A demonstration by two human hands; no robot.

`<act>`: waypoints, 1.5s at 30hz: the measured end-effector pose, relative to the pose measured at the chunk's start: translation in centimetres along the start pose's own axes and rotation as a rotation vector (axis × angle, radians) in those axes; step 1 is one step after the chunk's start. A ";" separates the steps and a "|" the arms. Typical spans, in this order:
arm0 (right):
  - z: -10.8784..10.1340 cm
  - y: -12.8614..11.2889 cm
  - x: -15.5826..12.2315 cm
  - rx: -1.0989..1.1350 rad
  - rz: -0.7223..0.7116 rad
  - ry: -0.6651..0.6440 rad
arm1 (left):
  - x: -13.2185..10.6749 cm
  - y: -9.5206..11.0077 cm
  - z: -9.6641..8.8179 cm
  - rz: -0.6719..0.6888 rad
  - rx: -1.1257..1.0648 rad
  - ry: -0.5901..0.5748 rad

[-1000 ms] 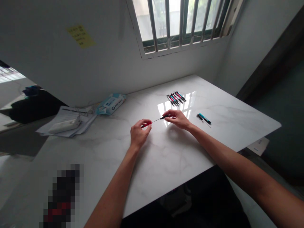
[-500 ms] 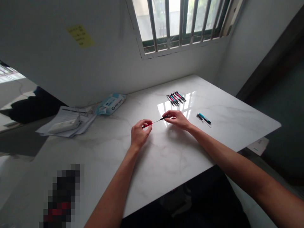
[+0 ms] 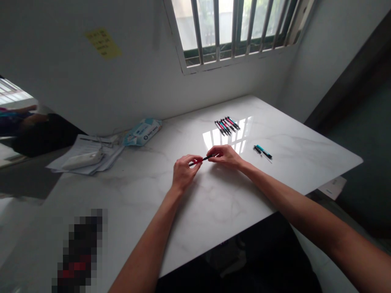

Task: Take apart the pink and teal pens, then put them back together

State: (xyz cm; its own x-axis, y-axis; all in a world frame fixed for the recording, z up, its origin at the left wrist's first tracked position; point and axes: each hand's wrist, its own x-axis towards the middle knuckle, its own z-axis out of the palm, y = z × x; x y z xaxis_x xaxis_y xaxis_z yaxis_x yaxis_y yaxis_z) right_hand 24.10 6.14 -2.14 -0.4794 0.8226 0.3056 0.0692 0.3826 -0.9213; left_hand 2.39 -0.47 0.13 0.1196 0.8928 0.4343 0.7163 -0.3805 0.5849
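Observation:
My left hand pinches the red barrel of a pen just above the white marble table. My right hand pinches the pen's black end. The two parts meet between my fingertips, with only a short stretch of the pen showing. A row of several pens lies farther back near the window's reflection. To the right of my right hand lie a teal pen barrel, a small dark part and a thin refill.
A pack of wet wipes and a stack of papers with a white object on top sit at the back left against the wall. A blurred dark bottle stands at the near left. A barred window is above the table.
My hands have come together. The thin refill that showed between the red barrel and the black end is now hidden, and the two pen parts are joined.

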 end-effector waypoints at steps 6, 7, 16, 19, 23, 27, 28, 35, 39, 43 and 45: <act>-0.3 -0.8 -0.3 -0.183 0.084 -0.027 | 0.0 0.0 0.1 0.020 0.011 -0.016; -0.4 -0.9 -0.3 -0.198 0.089 -0.036 | 0.0 0.0 0.1 0.019 0.010 -0.015; -0.7 -0.3 -0.2 -0.104 0.015 -0.065 | 0.0 0.3 0.0 -0.009 0.022 -0.017; -0.4 0.1 -0.1 -0.060 0.002 -0.029 | 0.0 0.3 0.0 -0.014 0.002 -0.026; -0.2 0.2 -0.1 -0.019 -0.001 -0.028 | -0.1 0.1 0.0 -0.015 -0.019 -0.039; -0.2 -0.1 -0.1 -0.018 0.025 -0.058 | -0.2 0.2 0.2 0.003 -0.005 -0.043; -0.2 -0.2 -0.2 -0.031 0.038 -0.062 | -0.2 0.3 0.2 0.021 0.004 -0.047; -0.2 -0.5 -0.4 -0.100 0.083 -0.094 | -0.2 0.6 0.3 0.066 0.056 -0.081; -0.8 -0.3 -0.2 -0.069 0.053 -0.120 | -0.1 0.5 0.1 0.029 0.002 -0.074; -1.1 -0.3 -0.1 -0.129 0.025 -0.088 | 0.0 0.4 0.0 0.008 0.000 -0.064; -1.0 -0.3 -0.2 -0.182 0.052 -0.075 | 0.0 0.4 0.0 0.020 0.020 -0.056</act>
State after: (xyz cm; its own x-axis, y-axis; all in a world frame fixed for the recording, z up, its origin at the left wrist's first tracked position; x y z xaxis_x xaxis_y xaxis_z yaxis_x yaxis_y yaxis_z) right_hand 25.07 6.29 -1.66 -0.5343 0.8122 0.2341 0.2490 0.4159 -0.8747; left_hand 2.65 -0.64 0.34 0.1719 0.8975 0.4062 0.7270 -0.3938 0.5624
